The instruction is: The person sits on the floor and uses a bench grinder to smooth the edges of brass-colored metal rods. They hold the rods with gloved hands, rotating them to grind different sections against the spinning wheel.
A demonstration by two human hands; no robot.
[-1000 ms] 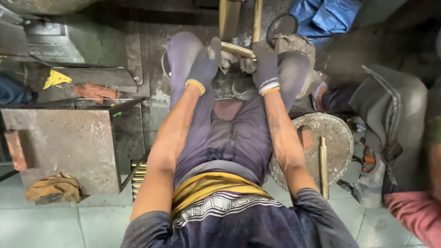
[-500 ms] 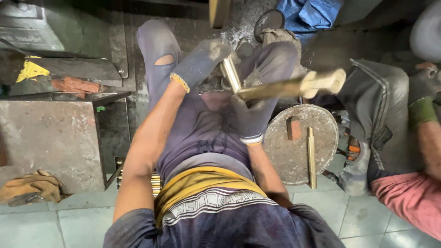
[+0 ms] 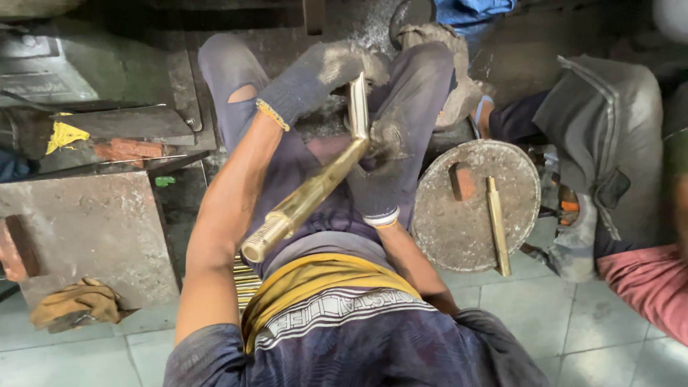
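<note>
Brass rod, threaded end near, likely heavy, stiff, slick: gripped mid-length in closed gloved right hand; gloved left hand curled near its top.

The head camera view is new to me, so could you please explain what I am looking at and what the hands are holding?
The camera sits on the person's head and looks straight down over their chest and lap. No machine is involved: both hands wear dusty grey work gloves. The right hand grips a long brass rod with a threaded end pointing toward the camera. The left hand rests at a shorter brass piece standing where the rod ends. Right of the lap lies a round metal plate carrying a small brick-red block and another brass bar. On the left is a rusty metal slab with a rag beside it.
</note>
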